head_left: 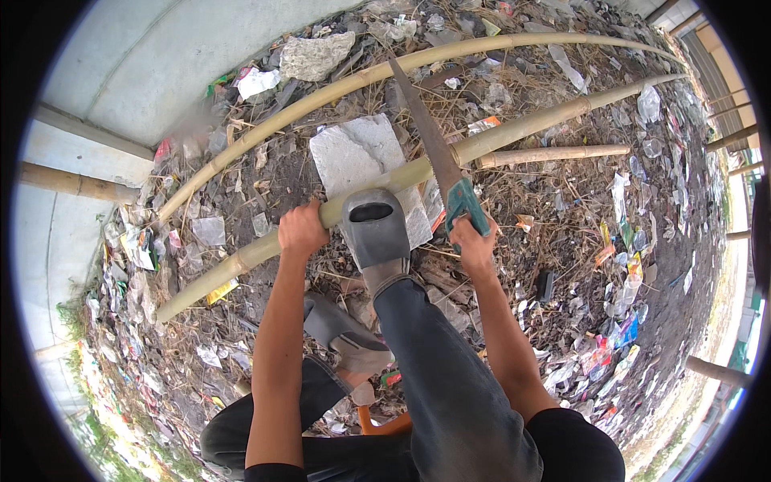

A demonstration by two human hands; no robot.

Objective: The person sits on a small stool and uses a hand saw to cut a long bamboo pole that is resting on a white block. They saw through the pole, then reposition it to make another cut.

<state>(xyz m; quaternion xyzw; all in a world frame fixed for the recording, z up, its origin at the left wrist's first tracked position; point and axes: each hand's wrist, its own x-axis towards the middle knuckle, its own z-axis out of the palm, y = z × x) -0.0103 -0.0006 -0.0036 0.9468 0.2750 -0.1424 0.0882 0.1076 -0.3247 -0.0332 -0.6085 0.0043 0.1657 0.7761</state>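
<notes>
Littered ground (580, 229): loose and uneven; we judge that steady support matters more than force here.
Outer bamboo pole (365, 75): arcs beyond the work; we keep the blade's tip clear of it.
Bamboo pole (530, 127): lies slantwise in front of us, passing over the slab; we cannot tell whether the two touch.
Slab (347, 157): pale, broad, beneath the pole's middle; a sound prop if it does not rock.
Saw (436, 149): blade across the pole, right of the shoe; cut depth hidden; we favour long, even strokes, square to the pole, light near the end.
Short bamboo length (554, 155): just beside the pole, right of the blade; worth watching for snags.
Shoe (381, 237): planted on the pole; weight here should check rolling.
Left hand (303, 230): wrapped round the pole, left of the shoe; well placed, apart from the teeth.
Right hand (474, 243): closed round the saw's green handle; wrist best kept in line.
</notes>
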